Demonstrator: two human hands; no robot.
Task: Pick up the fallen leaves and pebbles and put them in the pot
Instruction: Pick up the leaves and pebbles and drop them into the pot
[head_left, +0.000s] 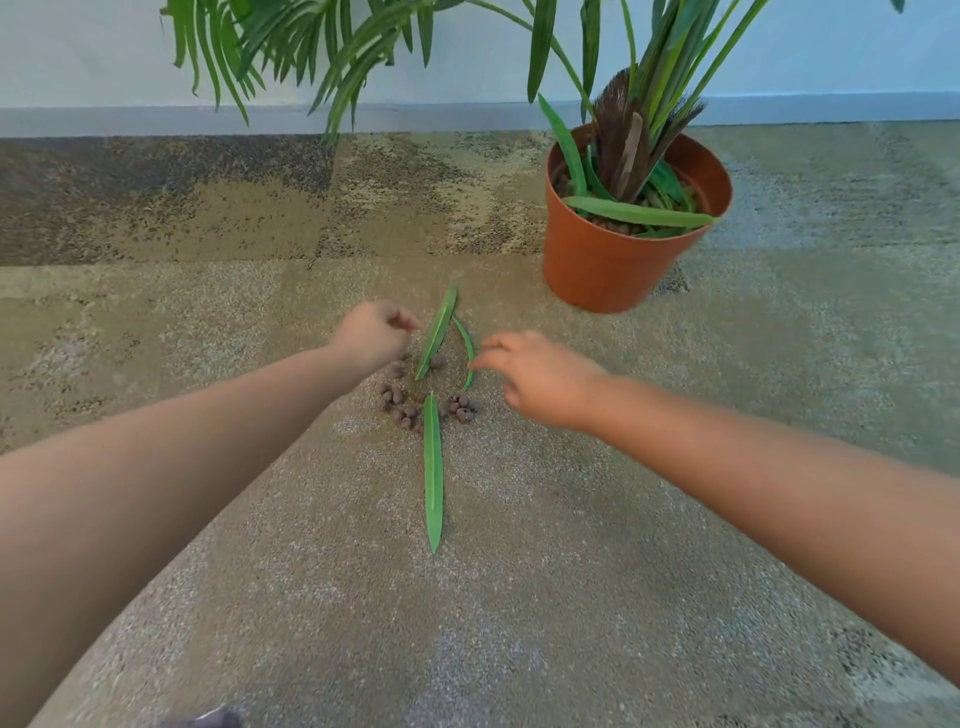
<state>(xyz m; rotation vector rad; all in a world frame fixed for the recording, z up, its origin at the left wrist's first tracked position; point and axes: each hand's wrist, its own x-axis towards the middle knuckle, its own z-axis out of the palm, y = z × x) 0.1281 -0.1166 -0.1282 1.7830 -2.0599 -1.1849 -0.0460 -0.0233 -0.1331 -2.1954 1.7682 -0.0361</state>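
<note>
The carpeted floor (519, 597) carries an orange pot (613, 260) holding a palm-like plant (631, 140), with loose leaves already lying across its rim. Nearer the camera than the pot and to its left lie three fallen leaves: a long straight one (432, 473), a shorter tilted one (436, 332) and a thin curved one (466, 345). Brown pebbles (402, 402) cluster among them. The right hand (540, 376) pinches the curved leaf's lower end in its grip. The left hand (371, 335), fingers curled, hovers beside the tilted leaf; whether its grip holds anything I cannot tell.
</note>
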